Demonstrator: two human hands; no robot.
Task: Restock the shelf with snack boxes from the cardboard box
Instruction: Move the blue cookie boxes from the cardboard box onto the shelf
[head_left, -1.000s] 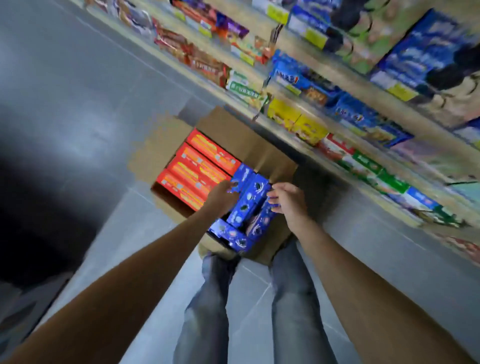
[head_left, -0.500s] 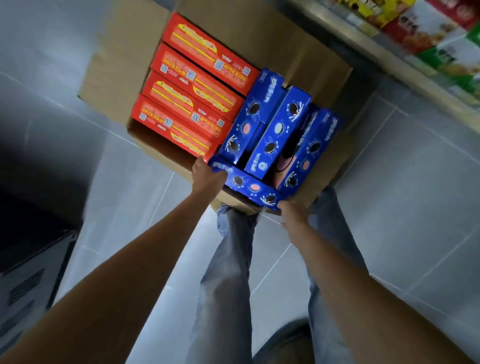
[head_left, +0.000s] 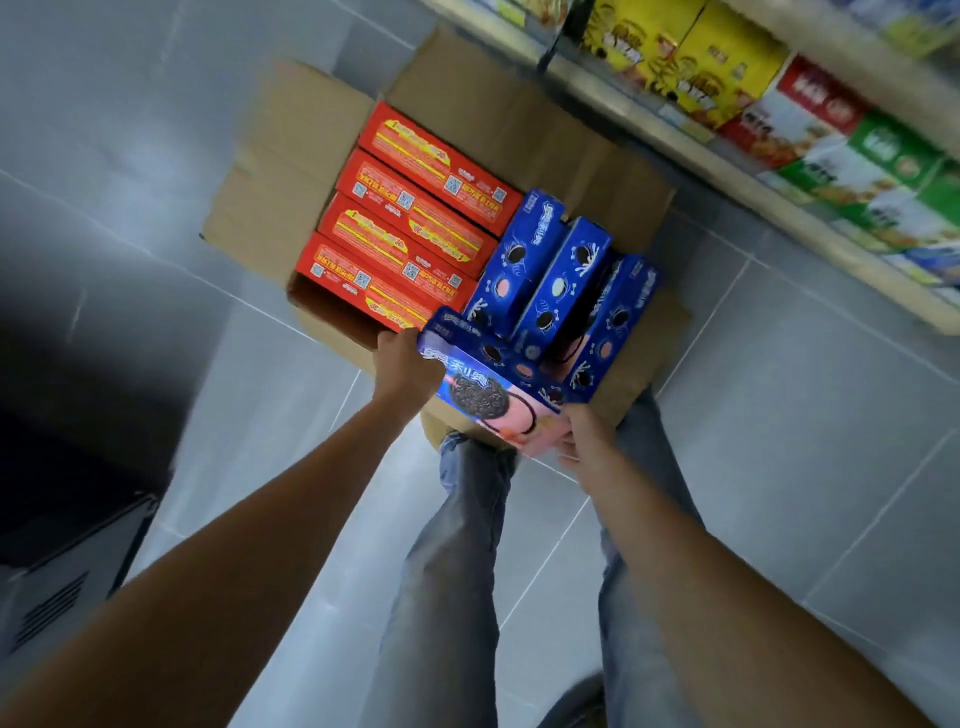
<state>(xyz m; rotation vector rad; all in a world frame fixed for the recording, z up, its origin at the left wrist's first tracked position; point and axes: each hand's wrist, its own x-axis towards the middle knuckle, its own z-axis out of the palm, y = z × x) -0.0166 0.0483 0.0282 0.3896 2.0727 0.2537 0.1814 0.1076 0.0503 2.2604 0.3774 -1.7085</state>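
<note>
An open cardboard box sits on the floor below the shelf. Inside it lie several red snack boxes on the left and three upright blue cookie boxes on the right. I hold another blue cookie box at the carton's near edge, tilted so its pink and blue front faces me. My left hand grips its left end. My right hand grips its right end.
The shelf at the upper right carries yellow boxes, a red and white box and green and white boxes. My legs in jeans stand on grey floor tiles. A dark cabinet stands at the left.
Both hands have gone from reaching among the blue boxes to taking the nearest one by its ends. It has lifted and tilted so its front shows. The view has dropped toward the carton.
</note>
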